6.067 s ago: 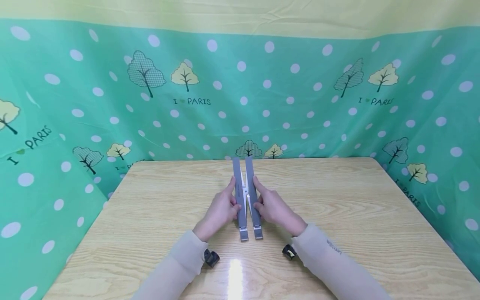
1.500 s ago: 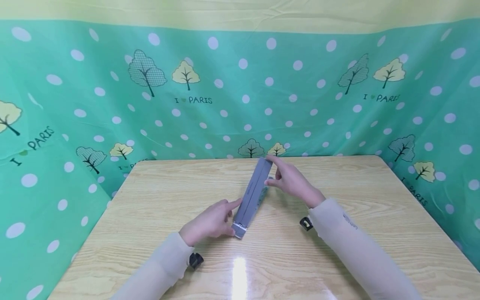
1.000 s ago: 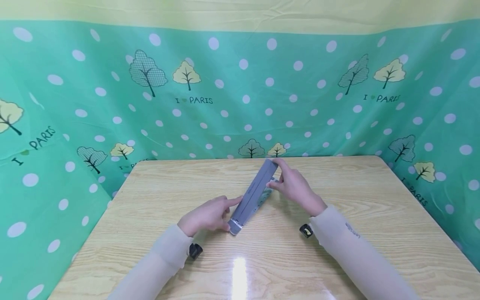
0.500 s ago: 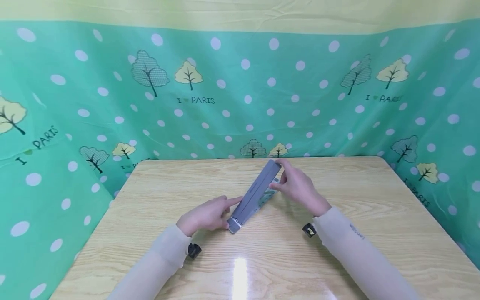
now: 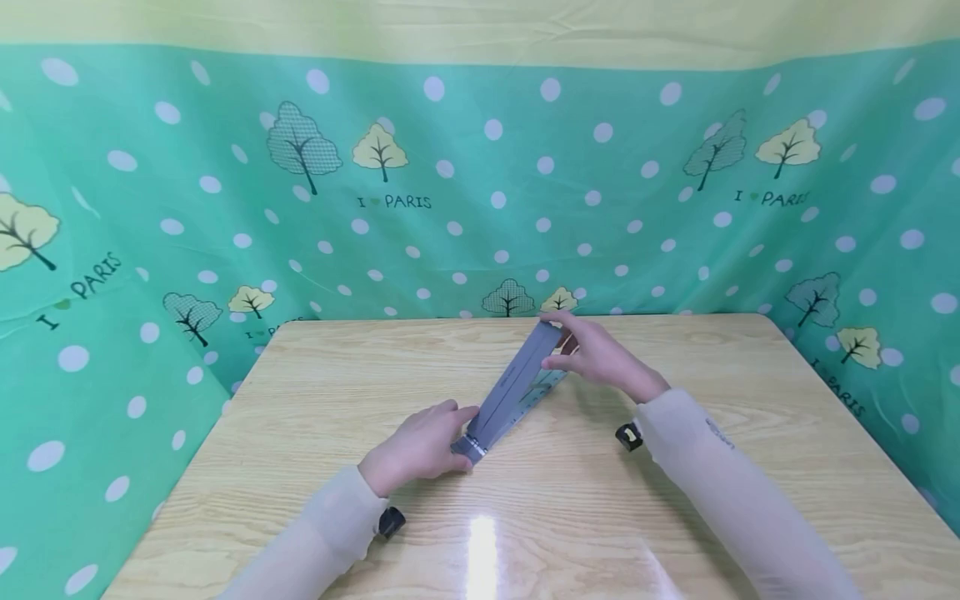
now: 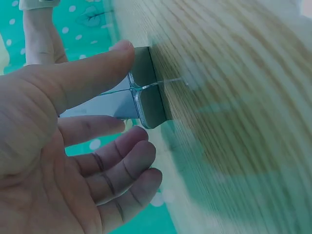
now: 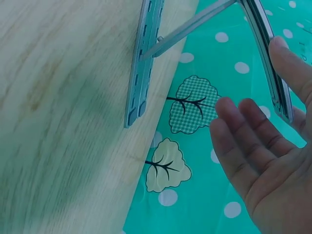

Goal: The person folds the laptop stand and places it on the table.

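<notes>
A grey folding laptop stand (image 5: 513,385), its two bars side by side, lies slantwise at mid-table. My left hand (image 5: 422,443) pinches its near end between thumb and index finger, beside the small hinged lips (image 6: 145,92); the other fingers curve free below. At the raised far end, my right hand (image 5: 596,354) holds the upper bars (image 7: 267,56) between thumb and index finger, its remaining fingers loose. Slotted lower bars (image 7: 142,61) stay down by the tabletop. A thin metal strut (image 7: 195,27) spans the gap between lower and upper bars.
The wood-grain table (image 5: 300,400) reaches a back edge just beyond the stand. Behind it hangs a green dotted curtain (image 5: 480,150) printed with trees. Black wrist mounts (image 5: 391,522) sit under both sleeves.
Earlier the stand's bars were spread in a narrow V between both hands. They came together and turned rightward; the upper bars have since risen off the lower. My left fingers shifted along the near end.
</notes>
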`<state>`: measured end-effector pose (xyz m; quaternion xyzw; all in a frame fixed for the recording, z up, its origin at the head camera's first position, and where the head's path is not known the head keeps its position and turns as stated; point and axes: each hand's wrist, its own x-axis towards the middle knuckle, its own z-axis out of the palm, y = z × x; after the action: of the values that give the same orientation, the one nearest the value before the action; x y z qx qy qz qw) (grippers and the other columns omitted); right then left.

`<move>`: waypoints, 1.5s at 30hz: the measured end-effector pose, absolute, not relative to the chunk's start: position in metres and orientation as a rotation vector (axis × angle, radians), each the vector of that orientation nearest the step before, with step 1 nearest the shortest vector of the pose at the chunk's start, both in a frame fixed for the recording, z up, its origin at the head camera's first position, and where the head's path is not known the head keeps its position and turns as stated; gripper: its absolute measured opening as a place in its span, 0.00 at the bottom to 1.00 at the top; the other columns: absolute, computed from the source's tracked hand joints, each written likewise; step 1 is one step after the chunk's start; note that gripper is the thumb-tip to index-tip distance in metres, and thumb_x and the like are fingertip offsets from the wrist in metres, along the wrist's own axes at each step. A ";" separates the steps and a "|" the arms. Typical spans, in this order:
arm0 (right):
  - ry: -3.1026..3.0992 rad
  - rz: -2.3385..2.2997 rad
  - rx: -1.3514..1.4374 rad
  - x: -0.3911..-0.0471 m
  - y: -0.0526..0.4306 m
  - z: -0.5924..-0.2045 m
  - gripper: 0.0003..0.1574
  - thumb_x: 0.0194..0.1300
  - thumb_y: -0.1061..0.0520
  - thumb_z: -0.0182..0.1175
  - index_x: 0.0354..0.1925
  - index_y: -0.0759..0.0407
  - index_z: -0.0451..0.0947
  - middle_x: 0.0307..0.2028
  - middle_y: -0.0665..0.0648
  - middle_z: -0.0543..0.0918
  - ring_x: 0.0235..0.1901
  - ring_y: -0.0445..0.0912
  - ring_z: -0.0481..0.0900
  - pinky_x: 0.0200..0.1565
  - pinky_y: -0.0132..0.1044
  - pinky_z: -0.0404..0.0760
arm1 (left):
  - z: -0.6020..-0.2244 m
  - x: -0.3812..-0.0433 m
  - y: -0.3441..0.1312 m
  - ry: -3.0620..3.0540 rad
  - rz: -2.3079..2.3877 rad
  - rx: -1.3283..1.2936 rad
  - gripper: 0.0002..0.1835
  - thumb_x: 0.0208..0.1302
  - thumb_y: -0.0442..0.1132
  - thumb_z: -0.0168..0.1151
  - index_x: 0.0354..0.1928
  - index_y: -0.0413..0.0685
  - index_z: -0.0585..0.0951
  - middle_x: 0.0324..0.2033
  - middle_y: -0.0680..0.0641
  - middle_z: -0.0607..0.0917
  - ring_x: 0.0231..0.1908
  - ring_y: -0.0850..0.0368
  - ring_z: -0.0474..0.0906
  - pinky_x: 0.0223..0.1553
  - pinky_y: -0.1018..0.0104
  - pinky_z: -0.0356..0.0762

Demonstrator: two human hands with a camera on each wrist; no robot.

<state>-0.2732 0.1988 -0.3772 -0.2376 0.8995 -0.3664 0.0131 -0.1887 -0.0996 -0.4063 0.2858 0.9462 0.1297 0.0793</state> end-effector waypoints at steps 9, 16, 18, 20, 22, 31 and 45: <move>2.819 -1.118 -0.695 -0.272 0.199 -0.375 0.47 0.55 0.47 0.70 0.69 0.46 0.60 0.35 0.53 0.79 0.38 0.47 0.77 0.39 0.40 0.78 | -0.407 -0.190 -0.099 2.830 0.425 0.754 0.43 0.47 0.47 0.76 0.67 0.48 0.70 0.30 0.51 0.74 0.27 0.59 0.67 0.25 0.67 0.67; 2.876 -1.123 -0.635 -0.265 0.198 -0.379 0.47 0.53 0.43 0.71 0.66 0.47 0.61 0.33 0.53 0.79 0.36 0.47 0.78 0.38 0.39 0.78 | -0.407 -0.199 -0.102 2.764 0.514 0.716 0.43 0.46 0.38 0.76 0.67 0.47 0.69 0.30 0.52 0.78 0.28 0.59 0.70 0.28 0.67 0.70; 2.898 -1.113 -0.612 -0.262 0.197 -0.380 0.47 0.53 0.42 0.71 0.66 0.48 0.61 0.33 0.53 0.78 0.35 0.47 0.77 0.37 0.39 0.78 | -0.407 -0.203 -0.104 2.736 0.553 0.713 0.43 0.46 0.35 0.75 0.68 0.47 0.69 0.30 0.51 0.78 0.28 0.58 0.71 0.29 0.66 0.71; 2.920 -1.105 -0.582 -0.259 0.195 -0.381 0.47 0.53 0.41 0.70 0.65 0.48 0.61 0.32 0.53 0.78 0.33 0.46 0.76 0.35 0.40 0.77 | -0.408 -0.207 -0.107 2.711 0.590 0.717 0.43 0.45 0.32 0.75 0.68 0.47 0.69 0.30 0.50 0.78 0.28 0.58 0.71 0.29 0.66 0.72; 2.943 -1.090 -0.550 -0.256 0.194 -0.381 0.47 0.53 0.39 0.70 0.66 0.48 0.61 0.31 0.52 0.77 0.31 0.46 0.74 0.33 0.40 0.75 | -0.408 -0.211 -0.108 2.687 0.614 0.718 0.44 0.45 0.31 0.74 0.68 0.46 0.68 0.30 0.50 0.78 0.28 0.57 0.72 0.29 0.66 0.73; 3.003 -1.073 -0.443 -0.239 0.191 -0.382 0.45 0.54 0.40 0.69 0.63 0.47 0.60 0.27 0.52 0.76 0.24 0.47 0.70 0.27 0.39 0.71 | -0.408 -0.226 -0.114 2.657 0.581 0.756 0.42 0.48 0.28 0.72 0.68 0.51 0.69 0.31 0.50 0.78 0.29 0.57 0.71 0.30 0.65 0.72; 3.111 -0.991 -0.339 -0.218 0.188 -0.384 0.47 0.53 0.35 0.68 0.62 0.51 0.60 0.24 0.51 0.75 0.20 0.46 0.69 0.22 0.38 0.69 | -0.405 -0.241 -0.116 2.629 0.550 0.771 0.43 0.46 0.24 0.71 0.67 0.56 0.71 0.38 0.47 0.76 0.34 0.55 0.70 0.32 0.65 0.72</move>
<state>-0.2176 0.1876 -0.3843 -0.1029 0.9454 -0.3012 -0.0706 -0.2409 -0.1158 -0.4047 0.2718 0.9267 0.1937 0.1729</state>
